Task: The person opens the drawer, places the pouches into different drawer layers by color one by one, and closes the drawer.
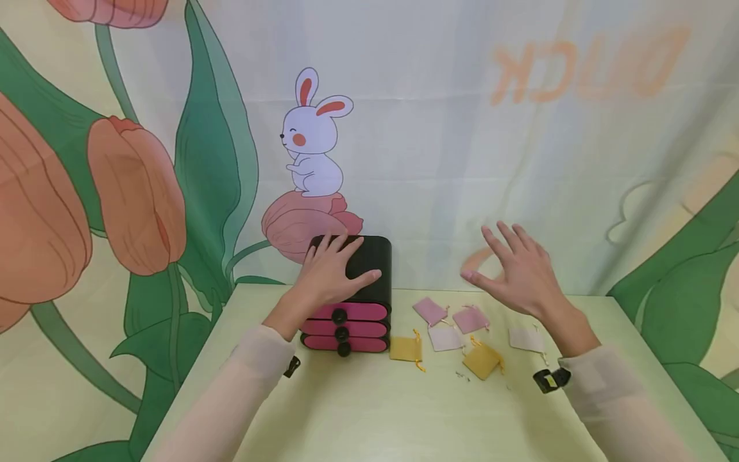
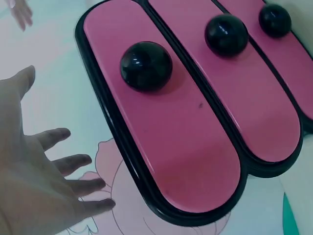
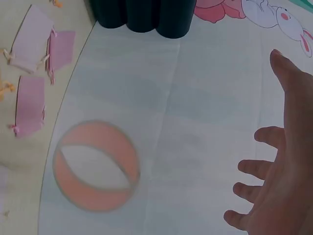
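My left hand (image 1: 328, 274), fingers spread, hovers over a black box with three pink drawers (image 1: 374, 273). In the left wrist view the same hand (image 2: 44, 166) shows beside the pink drawer fronts (image 2: 195, 142), apart from them, with nothing in it. Each drawer bears a round black knob (image 2: 146, 66). My right hand (image 1: 522, 276) is raised with spread fingers above the back right of the table. Small drawstring pouches lie below it: a white pouch (image 1: 526, 339), a yellow pouch (image 1: 484, 359) and a pink pouch (image 1: 471, 318). The right wrist view shows that hand (image 3: 281, 166) holding nothing.
Another yellow pouch (image 1: 405, 348), a pink pouch (image 1: 430, 311) and a pale pouch (image 1: 446, 338) lie right of the drawer box. Tiny loose pieces (image 1: 462, 376) lie in front of them on the pale table (image 1: 369, 417). A printed curtain (image 1: 427, 160) hangs behind.
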The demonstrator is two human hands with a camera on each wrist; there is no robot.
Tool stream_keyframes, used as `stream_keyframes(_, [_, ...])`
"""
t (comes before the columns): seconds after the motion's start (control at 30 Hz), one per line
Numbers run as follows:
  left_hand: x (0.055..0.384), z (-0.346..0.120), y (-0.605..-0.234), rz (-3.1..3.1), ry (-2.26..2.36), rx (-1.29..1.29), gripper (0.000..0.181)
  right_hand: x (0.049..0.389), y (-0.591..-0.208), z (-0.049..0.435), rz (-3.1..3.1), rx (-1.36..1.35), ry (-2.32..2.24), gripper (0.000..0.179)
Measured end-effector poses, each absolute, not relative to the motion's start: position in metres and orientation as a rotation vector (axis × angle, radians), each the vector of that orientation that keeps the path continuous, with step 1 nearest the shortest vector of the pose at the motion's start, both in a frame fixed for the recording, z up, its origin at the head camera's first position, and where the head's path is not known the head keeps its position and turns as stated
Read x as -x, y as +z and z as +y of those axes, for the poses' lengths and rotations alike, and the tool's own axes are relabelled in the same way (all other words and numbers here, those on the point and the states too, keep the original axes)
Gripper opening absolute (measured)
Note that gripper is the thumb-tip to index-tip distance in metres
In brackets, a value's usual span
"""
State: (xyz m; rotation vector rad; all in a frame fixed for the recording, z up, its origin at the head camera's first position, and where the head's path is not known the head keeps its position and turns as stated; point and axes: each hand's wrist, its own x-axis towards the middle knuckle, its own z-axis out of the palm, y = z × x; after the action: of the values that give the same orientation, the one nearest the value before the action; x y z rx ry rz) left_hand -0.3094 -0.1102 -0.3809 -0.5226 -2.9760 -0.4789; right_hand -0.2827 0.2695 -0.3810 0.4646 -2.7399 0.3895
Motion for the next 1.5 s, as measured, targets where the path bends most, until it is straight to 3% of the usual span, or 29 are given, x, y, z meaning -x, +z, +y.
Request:
stream_keyframes(0.33, [0.313,-0.16,-0.377,-2.954,-0.874,0.51,0.09,0.269,-0.395,0.211,-2.601,-0.596,1.046,0.079])
stream_keyframes(0.73, [0.32,-0.212,-0.407,-2.957,-1.629,0.149,0.097,0.239,-0.437,0.114,-2.42,-0.55,1.763,0.041])
stream_keyframes(1.03, [0.33,-0.209,-0.431,-2.902,-2.109,-0.205,0.099,0.238,-0.477,0.058,-2.447,-0.366,2.152,0.048])
stream_keyframes(1.3, [0.332,-0.209,-0.446,-2.818,-2.288,-0.259,0.093,0.241,-0.485,0.027,-2.405,-0.186,2.241,0.052])
stream_keyframes(1.5, [0.332,-0.21,-0.448,-2.807,-2.299,-0.258,0.094,0.243,-0.486,0.016,-2.333,-0.082,2.246,0.042])
